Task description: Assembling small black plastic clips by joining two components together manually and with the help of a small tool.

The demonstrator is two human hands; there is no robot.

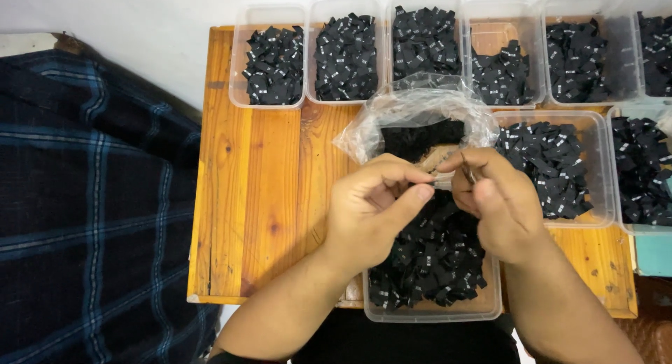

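My left hand (374, 210) and my right hand (497, 199) meet above a clear plastic tub (490, 308) full of small black fabric labels (430, 259). Between thumb and forefinger of the left hand I pinch a tiny pale piece; what it is I cannot tell. The right hand grips thin metal tweezers (467, 166), their tips close to that piece. Just behind the hands lies an open clear plastic bag (420, 112) with more black labels inside.
Several clear tubs of black labels line the back of the wooden table (259, 196), among them one at far left (273, 63), and another tub (553, 164) sits at the right. A dark blue checked cloth (91, 196) covers the area left of the table.
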